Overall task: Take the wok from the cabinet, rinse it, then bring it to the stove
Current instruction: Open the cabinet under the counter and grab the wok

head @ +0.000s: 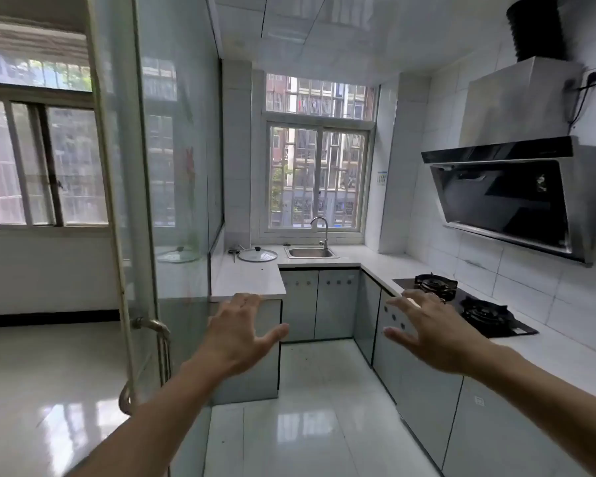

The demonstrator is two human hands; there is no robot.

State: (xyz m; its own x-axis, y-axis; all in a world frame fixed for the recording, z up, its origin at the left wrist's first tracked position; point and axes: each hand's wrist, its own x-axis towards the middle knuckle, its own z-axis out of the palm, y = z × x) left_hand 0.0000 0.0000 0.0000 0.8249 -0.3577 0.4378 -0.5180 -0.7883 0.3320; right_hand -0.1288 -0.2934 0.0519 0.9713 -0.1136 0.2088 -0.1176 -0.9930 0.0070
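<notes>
Fingers spread on both hands, L hand (236, 333) & R hand (434, 333), holding nothing.

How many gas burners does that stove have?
2: the far burner sits nearer the sink, the near burner closer to the person, both on the black stove on the right counter.

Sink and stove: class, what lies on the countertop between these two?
In the head view, only bare white countertop runs from the sink round the corner to the stove; nothing stands on that stretch.
</notes>
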